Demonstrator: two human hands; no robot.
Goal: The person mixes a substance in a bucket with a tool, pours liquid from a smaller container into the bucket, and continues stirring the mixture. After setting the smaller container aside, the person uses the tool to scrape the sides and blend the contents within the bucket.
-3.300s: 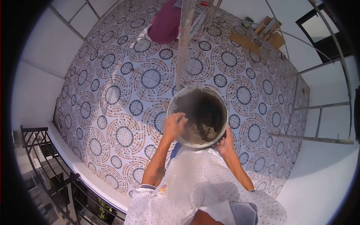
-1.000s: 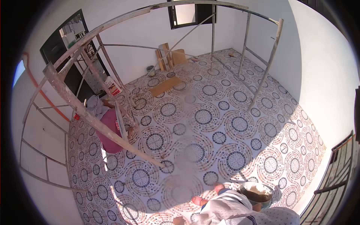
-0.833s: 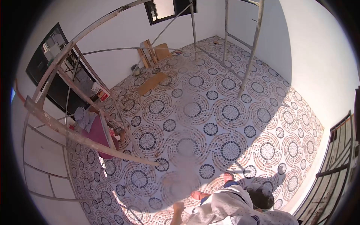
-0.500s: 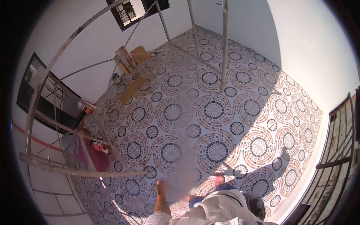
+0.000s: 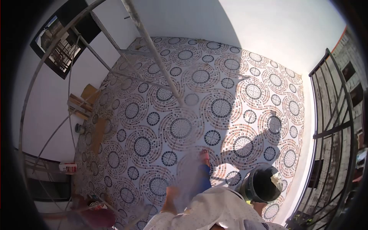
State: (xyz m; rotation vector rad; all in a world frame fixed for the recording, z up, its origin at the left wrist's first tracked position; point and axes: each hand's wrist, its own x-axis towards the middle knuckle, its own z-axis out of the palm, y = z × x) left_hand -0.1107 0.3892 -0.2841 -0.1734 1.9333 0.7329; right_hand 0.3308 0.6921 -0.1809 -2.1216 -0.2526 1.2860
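Observation:
A dark bucket (image 5: 264, 184) hangs at my right side, tilted so that its mouth faces up toward me, with a pale patch on its inner wall. My right hand (image 5: 258, 209) is at its lower edge, closed on it, though the bucket hides most of the fingers. My left hand (image 5: 171, 193) is in front of the white shirt (image 5: 214, 205), over the tiled floor. Its fingers are blurred and I cannot make out anything in it. Ahead of me a foot in a sandal (image 5: 204, 156) stands on the tiles below a blue trouser leg (image 5: 204, 180).
Metal scaffold poles (image 5: 153, 50) rise ahead and to the left. Boards (image 5: 79, 107) lean at the left wall, near a brown flat piece (image 5: 99, 136) and a small can (image 5: 79, 128). A maroon shape (image 5: 97, 216) is low on the left. A dark railing (image 5: 333, 132) runs along the right.
The view has turned to the right, so the scaffold and boards shift left. The bucket has come up and forward into fuller view. My right foot now shows farther ahead.

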